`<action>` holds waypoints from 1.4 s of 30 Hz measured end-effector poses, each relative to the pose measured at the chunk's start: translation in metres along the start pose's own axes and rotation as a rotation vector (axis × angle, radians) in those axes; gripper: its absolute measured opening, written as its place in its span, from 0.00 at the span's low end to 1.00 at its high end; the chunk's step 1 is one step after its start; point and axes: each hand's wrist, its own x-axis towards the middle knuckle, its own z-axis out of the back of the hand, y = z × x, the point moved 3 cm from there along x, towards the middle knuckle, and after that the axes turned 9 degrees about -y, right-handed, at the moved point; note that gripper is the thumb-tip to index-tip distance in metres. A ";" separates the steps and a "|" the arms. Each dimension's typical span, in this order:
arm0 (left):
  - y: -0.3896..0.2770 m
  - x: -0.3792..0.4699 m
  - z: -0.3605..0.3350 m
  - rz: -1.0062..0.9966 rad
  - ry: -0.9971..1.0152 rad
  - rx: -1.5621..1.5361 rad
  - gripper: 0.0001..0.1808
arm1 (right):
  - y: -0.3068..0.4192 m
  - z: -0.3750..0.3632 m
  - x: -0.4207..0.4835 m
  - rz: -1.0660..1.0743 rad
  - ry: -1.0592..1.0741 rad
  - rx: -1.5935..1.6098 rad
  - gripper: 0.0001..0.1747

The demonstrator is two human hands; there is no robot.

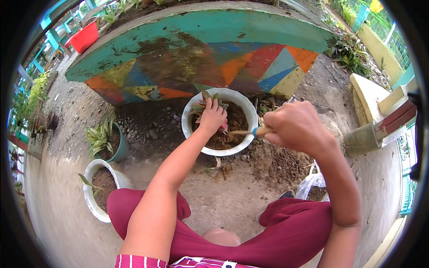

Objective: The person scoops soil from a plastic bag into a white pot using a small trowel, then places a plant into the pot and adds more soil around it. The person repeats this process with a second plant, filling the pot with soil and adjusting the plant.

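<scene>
My left hand (213,115) rests on a plant with green and pink leaves (198,108) at the left side of a large white pot (253,110); its fingers are among the leaves, and whether they grip is unclear. Brown soil (236,117) fills the pot. My right hand (291,125) is closed around the wooden handle of a small tool (262,131) with a blue band. The tool points left over the pot, its blurred end near the soil beside the plant.
Left of me stand a green pot (124,144) with a leafy plant and a white pot (89,197) with a seedling. A plastic bag of soil (313,186) lies by my right leg. Behind the large pot rises a painted planter wall (207,63); a red basin (83,37) is at upper left.
</scene>
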 end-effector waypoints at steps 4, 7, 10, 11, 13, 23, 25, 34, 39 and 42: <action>0.002 -0.009 -0.003 0.005 -0.139 -0.024 0.13 | 0.030 -0.046 0.028 0.209 0.121 -0.023 0.04; -0.003 -0.012 0.000 0.019 -0.226 -0.028 0.13 | 0.047 -0.075 0.040 0.243 0.133 -0.014 0.04; 0.003 -0.020 0.003 0.023 -0.256 -0.029 0.12 | 0.079 -0.087 0.017 0.191 0.044 -0.014 0.07; 0.005 -0.023 0.002 0.033 -0.218 -0.039 0.12 | 0.081 -0.092 0.010 0.197 -0.028 0.037 0.08; 0.005 -0.016 0.002 0.054 -0.173 -0.069 0.12 | 0.076 -0.098 -0.004 0.122 -0.041 -0.015 0.07; -0.001 -0.010 -0.001 0.178 -0.096 -0.137 0.08 | 0.022 -0.062 0.012 -0.304 0.004 0.219 0.19; 0.002 -0.013 -0.002 0.164 -0.139 -0.099 0.07 | 0.034 -0.036 0.027 -0.094 0.075 0.078 0.14; 0.005 -0.012 -0.003 0.172 -0.091 -0.168 0.09 | 0.070 -0.099 0.005 0.097 0.109 -0.148 0.09; 0.005 -0.007 -0.001 0.223 -0.002 -0.189 0.10 | 0.032 -0.110 -0.011 -0.155 0.156 -0.033 0.10; 0.005 0.000 0.002 0.235 -0.005 -0.176 0.10 | 0.006 -0.082 0.003 -0.388 0.138 0.175 0.13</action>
